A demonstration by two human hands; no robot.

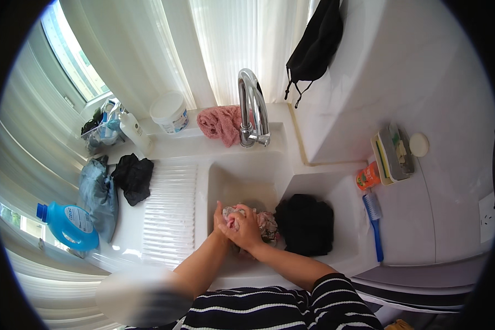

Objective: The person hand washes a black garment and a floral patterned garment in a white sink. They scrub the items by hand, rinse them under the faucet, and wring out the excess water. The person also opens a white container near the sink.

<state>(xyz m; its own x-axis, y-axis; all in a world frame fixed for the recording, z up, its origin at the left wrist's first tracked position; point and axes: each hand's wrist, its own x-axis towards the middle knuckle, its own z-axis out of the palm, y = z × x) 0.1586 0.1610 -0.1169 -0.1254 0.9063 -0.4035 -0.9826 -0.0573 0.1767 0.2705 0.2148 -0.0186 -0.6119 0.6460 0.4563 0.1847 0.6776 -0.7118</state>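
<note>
Patterned cloth (267,223) sits bunched between the left hand (219,221) and right hand (246,230), fingers gripping it, loose folds showing to their right.

Patterned cloth (267,225) shows mottled pink, white and dark tones. Bundled garment (305,224) is plain black; sink (347,231), white; towel (217,122), dusty pink; detergent bottle (71,226), bright blue; face mask (316,44), black; shirt (247,311), black with white stripes.

Pale curtains (143,44), white wall (451,99)
</note>
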